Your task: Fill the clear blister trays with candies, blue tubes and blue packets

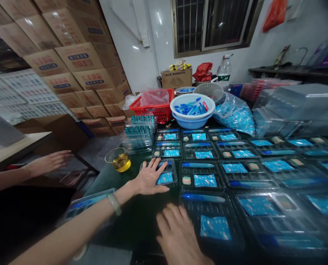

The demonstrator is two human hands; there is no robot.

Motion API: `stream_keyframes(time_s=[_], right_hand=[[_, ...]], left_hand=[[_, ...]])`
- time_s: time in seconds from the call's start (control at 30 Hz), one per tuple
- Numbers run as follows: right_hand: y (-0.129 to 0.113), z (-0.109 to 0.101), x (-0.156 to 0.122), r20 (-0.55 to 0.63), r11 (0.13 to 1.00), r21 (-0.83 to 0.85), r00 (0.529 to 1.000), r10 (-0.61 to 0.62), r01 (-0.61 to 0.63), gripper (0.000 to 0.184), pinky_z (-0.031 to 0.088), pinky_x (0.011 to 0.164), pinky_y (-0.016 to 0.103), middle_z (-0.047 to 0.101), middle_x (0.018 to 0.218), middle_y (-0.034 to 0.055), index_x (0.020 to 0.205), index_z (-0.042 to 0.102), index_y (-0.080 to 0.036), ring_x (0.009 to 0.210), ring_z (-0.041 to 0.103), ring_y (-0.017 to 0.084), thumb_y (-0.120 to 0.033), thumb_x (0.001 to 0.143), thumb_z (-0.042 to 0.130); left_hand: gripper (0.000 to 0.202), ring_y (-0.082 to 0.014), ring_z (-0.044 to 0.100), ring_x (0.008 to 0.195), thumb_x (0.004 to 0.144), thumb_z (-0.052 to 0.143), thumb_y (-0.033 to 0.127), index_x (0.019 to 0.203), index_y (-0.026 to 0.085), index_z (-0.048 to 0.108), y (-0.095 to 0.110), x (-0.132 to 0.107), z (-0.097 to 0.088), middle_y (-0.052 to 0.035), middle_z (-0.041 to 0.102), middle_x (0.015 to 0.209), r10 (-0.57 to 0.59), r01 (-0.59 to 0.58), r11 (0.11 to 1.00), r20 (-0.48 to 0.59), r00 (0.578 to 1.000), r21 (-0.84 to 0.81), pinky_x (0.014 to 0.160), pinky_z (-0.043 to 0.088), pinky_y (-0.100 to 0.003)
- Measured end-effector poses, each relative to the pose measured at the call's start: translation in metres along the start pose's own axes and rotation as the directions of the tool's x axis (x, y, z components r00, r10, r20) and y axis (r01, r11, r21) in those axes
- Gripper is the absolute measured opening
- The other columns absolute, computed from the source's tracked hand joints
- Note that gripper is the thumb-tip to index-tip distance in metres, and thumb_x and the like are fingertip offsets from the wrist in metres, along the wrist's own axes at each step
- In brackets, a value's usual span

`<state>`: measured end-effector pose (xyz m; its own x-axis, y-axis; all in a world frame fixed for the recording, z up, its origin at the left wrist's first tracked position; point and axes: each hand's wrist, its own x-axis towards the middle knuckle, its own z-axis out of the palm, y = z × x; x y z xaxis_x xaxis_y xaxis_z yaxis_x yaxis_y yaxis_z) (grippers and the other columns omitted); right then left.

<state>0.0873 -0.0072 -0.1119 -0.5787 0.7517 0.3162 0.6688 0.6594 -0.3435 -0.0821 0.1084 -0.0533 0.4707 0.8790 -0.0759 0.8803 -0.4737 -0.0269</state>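
Observation:
My left hand (150, 179), a pale bangle (114, 204) on its wrist, lies open with fingers spread across a clear plastic tray (175, 181). In that tray a blue packet (164, 178) shows below the fingers, which partly cover a blue item at its top. My right hand (177, 235) is open above the dark table near its front edge, slightly blurred, its fingers loosely bent and nothing seen in them. Just right of it sits another tray with a blue pen (204, 198) and a patterned blue packet (215, 227).
Rows of filled trays (199, 169) spread rightward. A glass bowl of yellow liquid (121, 163) stands left. Behind are stacked clear containers (138, 138), a red basket (164, 106), a basin of blue pens (193, 110) and a packet bag (235, 114). Another person's hand (48, 162) reaches in at left.

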Motion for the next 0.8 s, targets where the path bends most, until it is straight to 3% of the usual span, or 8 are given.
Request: stream_keyframes(time_s=[0.1,0.2,0.33,0.43,0.53,0.63,0.7,0.8], right_hand=[[-0.002,-0.001,0.002,-0.062,0.999,0.013,0.997,-0.045,0.045,0.039,0.033,0.090,0.045,0.055,0.108,0.0093,0.110,0.050,-0.018,0.109,0.042,0.029,-0.032,0.076,0.061],[-0.006,-0.004,0.003,-0.137,0.995,0.031,0.987,-0.087,0.092,0.035,0.033,0.089,0.044,0.057,0.103,0.0076,0.106,0.052,-0.019,0.106,0.044,0.027,-0.029,0.074,0.062],[-0.010,-0.014,0.001,-0.284,0.988,0.072,0.952,-0.111,0.137,0.024,0.034,0.084,0.043,0.060,0.093,0.0045,0.100,0.055,-0.021,0.097,0.049,0.026,-0.020,0.077,0.054],[-0.010,-0.026,-0.005,-0.306,0.980,0.089,0.941,-0.143,0.178,0.024,0.033,0.082,0.042,0.060,0.095,0.0054,0.103,0.054,-0.020,0.097,0.049,0.026,-0.017,0.082,0.043],[-0.013,-0.034,-0.009,-0.282,0.972,0.105,0.944,-0.171,0.208,0.024,0.034,0.080,0.041,0.059,0.096,0.0061,0.103,0.054,-0.019,0.096,0.049,0.026,-0.018,0.084,0.040],[-0.021,-0.032,-0.008,-0.283,0.963,0.153,0.943,-0.174,0.224,0.023,0.034,0.079,0.041,0.058,0.095,0.0068,0.102,0.054,-0.018,0.095,0.048,0.026,-0.018,0.085,0.039],[-0.029,-0.026,-0.006,-0.254,0.953,0.185,0.948,-0.191,0.241,0.023,0.034,0.080,0.042,0.057,0.095,0.0073,0.102,0.054,-0.018,0.095,0.047,0.026,-0.016,0.085,0.039],[-0.041,-0.020,-0.002,-0.176,0.935,0.236,0.958,-0.228,0.266,0.024,0.032,0.082,0.042,0.056,0.098,0.0072,0.104,0.053,-0.018,0.098,0.045,0.026,-0.014,0.084,0.040]], left_hand=[[0.098,-0.0453,0.016,0.122,0.061,0.032,0.077,0.138,0.017,0.013,-0.002,0.001,0.003,-0.0251,0.018,0.139,0.009,-0.010,1.000,0.025,1.000,0.009,0.087,0.018,-0.060],[0.102,-0.0450,0.023,0.119,0.057,0.037,0.078,0.137,0.018,0.017,0.001,0.001,0.002,-0.0257,0.024,0.136,0.001,-0.002,1.000,0.018,1.000,0.017,0.086,0.021,-0.059],[0.100,-0.0361,0.041,0.105,0.051,0.053,0.070,0.134,0.022,0.024,0.010,0.000,-0.006,-0.0184,0.042,0.120,-0.043,0.044,0.999,-0.046,0.998,0.020,0.082,0.030,-0.050],[0.100,-0.0322,0.044,0.098,0.047,0.062,0.060,0.133,0.025,0.025,0.008,-0.015,-0.026,-0.0130,0.044,0.114,-0.067,0.067,0.998,-0.093,0.993,0.007,0.080,0.033,-0.046],[0.098,-0.0307,0.042,0.098,0.052,0.061,0.056,0.135,0.026,0.020,-0.008,-0.055,-0.057,-0.0117,0.041,0.117,-0.095,0.094,0.995,-0.136,0.986,-0.016,0.083,0.032,-0.046],[0.093,-0.0309,0.039,0.103,0.056,0.062,0.049,0.135,0.026,0.019,-0.031,-0.115,-0.082,-0.0118,0.039,0.120,-0.129,0.129,0.992,-0.196,0.972,-0.016,0.086,0.030,-0.046],[0.093,-0.0311,0.039,0.104,0.055,0.064,0.045,0.135,0.026,0.020,-0.043,-0.157,-0.086,-0.0117,0.038,0.122,-0.184,0.184,0.983,-0.165,0.969,-0.014,0.087,0.029,-0.046],[0.095,-0.0308,0.041,0.103,0.052,0.066,0.044,0.134,0.028,0.022,-0.051,-0.206,-0.069,-0.0106,0.041,0.120,-0.262,0.261,0.965,-0.074,0.962,-0.022,0.087,0.030,-0.045]])
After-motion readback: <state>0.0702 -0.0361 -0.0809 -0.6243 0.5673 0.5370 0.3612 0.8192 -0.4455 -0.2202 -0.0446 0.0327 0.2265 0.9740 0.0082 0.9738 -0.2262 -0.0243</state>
